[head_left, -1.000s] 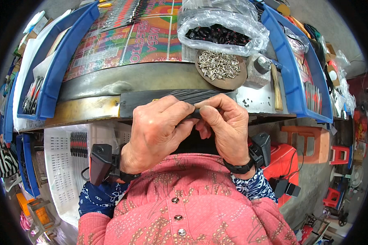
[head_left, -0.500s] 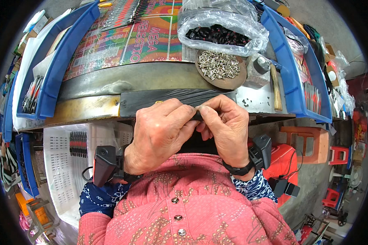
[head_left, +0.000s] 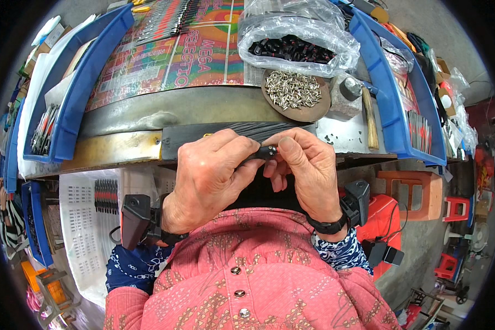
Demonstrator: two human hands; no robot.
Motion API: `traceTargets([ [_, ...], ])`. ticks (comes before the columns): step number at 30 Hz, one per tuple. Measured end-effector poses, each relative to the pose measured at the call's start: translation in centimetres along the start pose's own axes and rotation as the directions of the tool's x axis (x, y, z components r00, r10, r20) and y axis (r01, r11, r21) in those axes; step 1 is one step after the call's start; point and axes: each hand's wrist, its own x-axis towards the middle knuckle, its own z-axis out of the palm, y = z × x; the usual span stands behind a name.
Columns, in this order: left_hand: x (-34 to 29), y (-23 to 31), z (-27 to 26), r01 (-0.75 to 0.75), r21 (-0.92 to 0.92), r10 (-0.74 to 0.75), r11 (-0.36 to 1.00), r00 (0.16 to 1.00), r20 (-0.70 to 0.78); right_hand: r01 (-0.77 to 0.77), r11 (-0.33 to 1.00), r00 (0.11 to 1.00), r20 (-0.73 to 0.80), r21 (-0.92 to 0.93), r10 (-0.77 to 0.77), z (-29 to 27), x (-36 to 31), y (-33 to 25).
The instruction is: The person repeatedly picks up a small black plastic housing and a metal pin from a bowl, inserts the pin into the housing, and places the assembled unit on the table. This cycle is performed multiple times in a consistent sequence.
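Observation:
Both hands meet close to my chest at the near edge of a metal workbench (head_left: 203, 107). My left hand (head_left: 206, 179) is closed around a thin black rod-like part (head_left: 261, 154), most of it hidden in the fist. My right hand (head_left: 308, 170) pinches the small black tip of that part between thumb and forefinger. A dark ribbed strip (head_left: 225, 133) lies on the bench just beyond my knuckles.
A round dish of small silver screws (head_left: 294, 91) and a clear bag of black parts (head_left: 294, 47) sit behind the hands. A hammer (head_left: 368, 118) lies to the right. Blue trays (head_left: 66, 99) flank both sides; another blue tray (head_left: 401, 93) holds thin rods. Stools (head_left: 415, 190) stand lower right.
The hands have stayed together at the bench edge; the fingers shifted slightly and the black tip now shows between my right thumb and forefinger.

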Motion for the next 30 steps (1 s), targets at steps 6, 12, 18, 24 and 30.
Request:
traceTargets([
  [6,-0.2,-0.3,-0.2,-0.053,0.05,0.05,0.997,0.997,0.063,-0.007,0.996,1.0,0.016,-0.085,0.008,0.4,0.0,-0.2],
  [12,-0.1,-0.3,-0.2,-0.07,0.039,0.068,0.997,0.996,0.054,-0.011,0.996,0.999,-0.043,-0.094,0.007,0.9,-0.2,-0.6],
  [18,1.0,-0.2,-1.8,-0.048,0.055,0.043,0.997,0.994,0.103,0.027,0.993,0.999,-0.019,-0.117,-0.03,1.0,0.0,-0.9],
  [24,3.4,-4.0,-5.6,-0.005,0.193,-0.014,0.981,0.995,0.095,0.126,0.961,0.982,-0.106,-0.246,-0.156,-0.5,0.4,-2.1],
  [30,6.9,-11.9,-9.1,0.13,0.374,-0.127,0.918,0.991,-0.032,0.147,0.942,0.973,-0.126,-0.3,-0.192,-1.2,0.8,-1.6],
])
